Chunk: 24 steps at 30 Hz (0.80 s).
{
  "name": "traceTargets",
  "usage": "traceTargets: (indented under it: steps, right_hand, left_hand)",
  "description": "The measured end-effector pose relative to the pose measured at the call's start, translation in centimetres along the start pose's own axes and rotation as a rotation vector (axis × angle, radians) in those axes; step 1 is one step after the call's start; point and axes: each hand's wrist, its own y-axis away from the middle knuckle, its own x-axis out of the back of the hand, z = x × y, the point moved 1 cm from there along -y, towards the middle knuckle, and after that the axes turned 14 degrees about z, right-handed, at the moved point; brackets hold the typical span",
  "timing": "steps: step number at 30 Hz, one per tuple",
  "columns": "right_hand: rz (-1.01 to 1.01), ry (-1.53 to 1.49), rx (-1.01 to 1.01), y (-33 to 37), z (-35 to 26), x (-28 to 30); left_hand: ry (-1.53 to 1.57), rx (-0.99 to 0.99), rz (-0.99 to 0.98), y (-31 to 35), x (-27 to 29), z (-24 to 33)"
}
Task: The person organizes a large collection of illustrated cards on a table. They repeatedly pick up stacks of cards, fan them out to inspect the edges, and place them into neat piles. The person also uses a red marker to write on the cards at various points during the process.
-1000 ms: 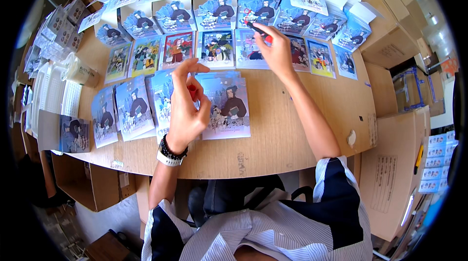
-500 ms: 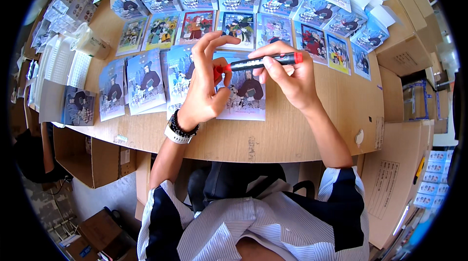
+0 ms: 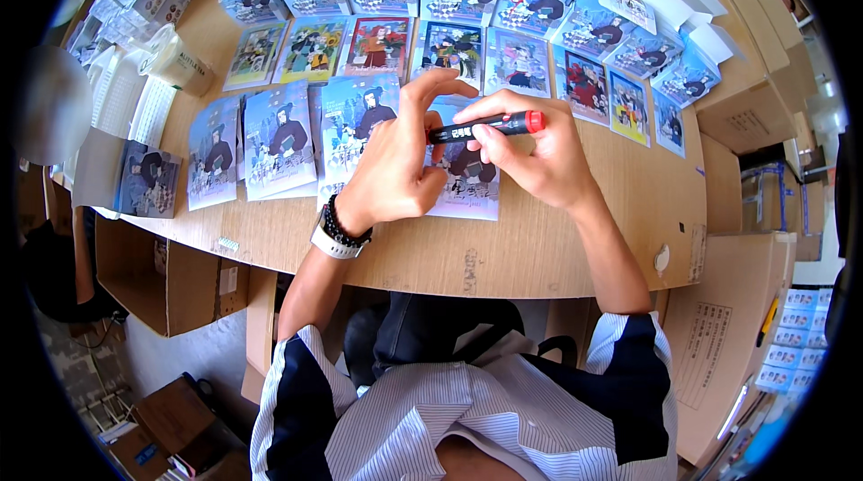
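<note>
1. Grasping a black marker near its red end: right hand.
2. Left hand curls at the marker's other end; I cannot tell its grip.
3. Marker is above blue cards on the tabletop.

The striped shirt has 2 navy panels.

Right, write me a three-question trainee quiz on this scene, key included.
1. Which hand grips the black marker near its visible red end?
2. True or false: a white wristband circles the wrist of the left hand.
3. On which part of the wooden table does the plastic drink cup stand? a) right b) left c) middle

Key: 1. The right hand. 2. True. 3. b.
</note>
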Motion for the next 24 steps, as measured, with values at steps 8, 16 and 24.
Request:
traceTargets:
  steps: [8,16,24]
  right_hand:
    - [-0.063,-0.233,-0.288,0.7,-0.8,-1.2]
    - [-0.21,-0.293,-0.218,0.8,0.0,-3.1]
    - [-0.242,-0.334,-0.132,0.6,-2.4,-7.5]
  left_hand:
    - [-0.067,-0.017,0.07,0.7,0.3,1.3]
    - [-0.223,0.025,0.16,2.8,2.3,2.5]
    - [-0.496,-0.038,0.257,4.6,10.3,5.5]
